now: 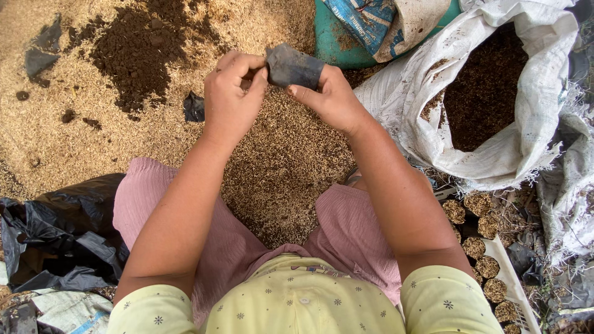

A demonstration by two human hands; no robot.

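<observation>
We hold a small black bag [294, 67] between both hands, the left hand [232, 93] pinching its left edge and the right hand [331, 96] gripping its right side. Below the hands lies husk [278, 167]; right of them gapes a white sack [495, 148] of dark soil.

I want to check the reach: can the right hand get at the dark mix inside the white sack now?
Probably yes, once freed. The white sack stands open beside the right hand, nothing between, but both hands hold the small black bag.
</observation>
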